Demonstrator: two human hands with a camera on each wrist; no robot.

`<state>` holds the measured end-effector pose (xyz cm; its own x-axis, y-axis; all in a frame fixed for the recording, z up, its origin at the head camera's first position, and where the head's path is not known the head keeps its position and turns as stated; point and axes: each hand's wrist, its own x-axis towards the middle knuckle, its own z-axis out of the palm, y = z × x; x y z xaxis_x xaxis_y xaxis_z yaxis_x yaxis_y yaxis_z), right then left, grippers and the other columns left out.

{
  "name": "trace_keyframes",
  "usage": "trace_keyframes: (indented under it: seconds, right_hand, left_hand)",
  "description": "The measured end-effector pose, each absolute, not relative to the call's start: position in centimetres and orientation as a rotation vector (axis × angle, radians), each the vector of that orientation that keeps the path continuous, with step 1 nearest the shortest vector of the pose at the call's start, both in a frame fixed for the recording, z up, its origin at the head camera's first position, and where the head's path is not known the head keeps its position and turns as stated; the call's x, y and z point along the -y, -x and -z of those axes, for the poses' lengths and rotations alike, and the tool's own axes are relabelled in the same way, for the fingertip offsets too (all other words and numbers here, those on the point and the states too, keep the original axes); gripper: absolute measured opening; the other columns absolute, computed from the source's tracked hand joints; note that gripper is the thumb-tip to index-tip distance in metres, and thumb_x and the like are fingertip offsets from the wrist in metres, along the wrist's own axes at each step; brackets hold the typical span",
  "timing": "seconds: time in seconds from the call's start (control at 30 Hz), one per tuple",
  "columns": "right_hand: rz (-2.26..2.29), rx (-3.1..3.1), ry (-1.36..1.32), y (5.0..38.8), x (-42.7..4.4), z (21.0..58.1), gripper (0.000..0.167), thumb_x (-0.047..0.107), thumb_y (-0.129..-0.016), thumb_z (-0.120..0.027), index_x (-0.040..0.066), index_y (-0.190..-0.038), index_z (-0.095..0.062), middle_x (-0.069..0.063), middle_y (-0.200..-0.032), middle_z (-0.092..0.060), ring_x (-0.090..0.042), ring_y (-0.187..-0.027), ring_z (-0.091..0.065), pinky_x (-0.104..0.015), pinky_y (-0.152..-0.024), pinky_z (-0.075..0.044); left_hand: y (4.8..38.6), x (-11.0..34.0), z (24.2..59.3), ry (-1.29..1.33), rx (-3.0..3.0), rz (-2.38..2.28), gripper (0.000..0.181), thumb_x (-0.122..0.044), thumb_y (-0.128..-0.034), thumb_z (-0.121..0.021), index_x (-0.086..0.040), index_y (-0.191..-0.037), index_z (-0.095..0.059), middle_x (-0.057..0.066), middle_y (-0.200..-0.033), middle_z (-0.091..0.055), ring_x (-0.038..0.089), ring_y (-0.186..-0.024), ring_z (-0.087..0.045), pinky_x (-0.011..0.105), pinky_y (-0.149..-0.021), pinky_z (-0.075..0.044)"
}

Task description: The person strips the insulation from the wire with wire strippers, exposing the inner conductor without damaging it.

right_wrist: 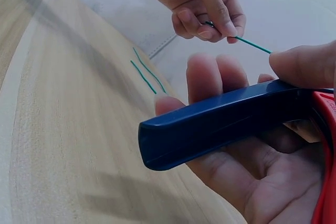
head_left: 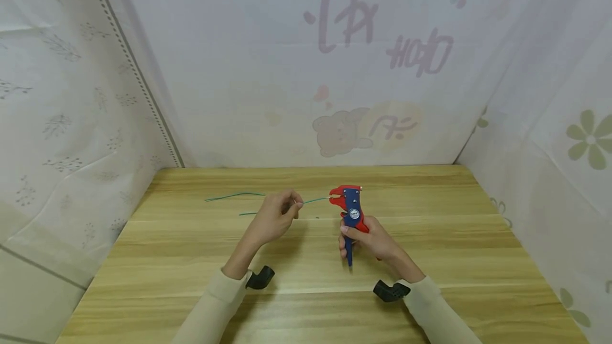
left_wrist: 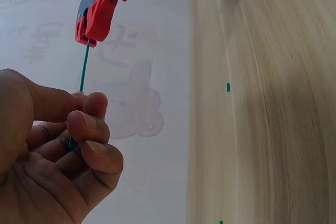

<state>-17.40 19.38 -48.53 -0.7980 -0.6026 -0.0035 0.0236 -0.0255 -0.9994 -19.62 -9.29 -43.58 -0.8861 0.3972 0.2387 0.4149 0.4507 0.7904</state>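
Note:
My left hand (head_left: 277, 216) pinches a green wire (left_wrist: 84, 69) between thumb and fingertips, part of it running through the curled fingers. The wire's far end meets the jaws of a red and blue wire stripper (head_left: 353, 211), held upright above the table. Around its handles my right hand (head_left: 375, 238) is wrapped, thumb on the blue handle (right_wrist: 210, 121). Whether the jaws are closed on the wire I cannot tell.
Two more green wires (right_wrist: 143, 74) lie on the wooden table (head_left: 306, 275), to the left of and behind my left hand. Small green bits (left_wrist: 228, 87) are on the tabletop. A patterned cloth (head_left: 268, 68) hangs behind the table and at both sides.

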Motion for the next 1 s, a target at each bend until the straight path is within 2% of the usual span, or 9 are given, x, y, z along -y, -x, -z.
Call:
trace_keyframes:
  seconds: [0.17, 0.37, 0.53, 0.73, 0.87, 1.0]
  right_hand:
    - [1.877, -1.837, 0.607, 17.5, -19.5, 48.5, 0.049, 0.025, -0.108, -0.054, -0.019, -0.123, -0.039, -0.007, -0.089, -0.072, -0.021, -0.079, -0.075, -0.036, -0.073, -0.063]
    - [1.886, -1.830, 0.603, 17.5, -19.6, 48.6, 0.044, 0.023, -0.108, -0.054, -0.017, -0.121, -0.040, -0.006, -0.088, -0.073, -0.020, -0.078, -0.075, -0.038, -0.075, -0.064]
    - [1.892, -1.830, 0.581, 17.6, -19.7, 48.5, 0.049, 0.025, -0.108, -0.054, -0.019, -0.123, -0.037, -0.006, -0.089, -0.073, -0.020, -0.078, -0.075, -0.039, -0.078, -0.064]
    - [1.914, -1.813, 0.542, 17.8, -19.9, 48.5, 0.046, 0.025, -0.107, -0.056, -0.014, -0.125, -0.040, -0.009, -0.090, -0.072, -0.021, -0.078, -0.075, -0.041, -0.081, -0.063]
    - [1.926, -1.799, 0.536, 17.9, -20.2, 48.5, 0.043, 0.022, -0.108, -0.054, -0.014, -0.125, -0.039, -0.007, -0.090, -0.072, -0.021, -0.078, -0.075, -0.044, -0.081, -0.063]
    - [1.929, -1.811, 0.539, 18.1, -20.5, 48.5, 0.047, 0.023, -0.108, -0.054, -0.017, -0.126, -0.036, -0.006, -0.089, -0.072, -0.021, -0.078, -0.075, -0.045, -0.080, -0.063]
  left_hand:
    - [19.5, 9.6, 43.6, 0.735, 2.671, 1.454, 0.010, -0.008, -0.1051, -0.056, -0.006, -0.102, -0.065, 0.000, -0.070, -0.060, 0.005, -0.051, -0.041, 0.020, -0.048, -0.034]
    - [19.4, 9.9, 43.6, 0.731, 2.681, 1.460, 0.009, -0.008, -0.1052, -0.056, -0.006, -0.103, -0.065, 0.000, -0.070, -0.061, 0.005, -0.050, -0.042, 0.020, -0.047, -0.034]
    - [19.3, 10.2, 43.7, 0.720, 2.681, 1.472, 0.009, -0.008, -0.1054, -0.056, -0.006, -0.103, -0.064, 0.003, -0.071, -0.061, 0.005, -0.049, -0.040, 0.019, -0.046, -0.033]
    - [19.3, 10.6, 44.1, 0.720, 2.678, 1.459, 0.009, -0.008, -0.1052, -0.056, -0.005, -0.102, -0.065, 0.002, -0.070, -0.061, 0.004, -0.049, -0.039, 0.019, -0.046, -0.032]
    - [19.3, 10.9, 44.5, 0.725, 2.683, 1.455, 0.010, -0.007, -0.1053, -0.056, -0.004, -0.102, -0.064, 0.010, -0.071, -0.063, 0.005, -0.050, -0.041, 0.019, -0.047, -0.033]
    - [19.3, 11.2, 44.7, 0.720, 2.702, 1.443, 0.011, -0.009, -0.1060, -0.056, -0.004, -0.104, -0.065, 0.020, -0.076, -0.066, 0.006, -0.052, -0.045, 0.020, -0.048, -0.036]
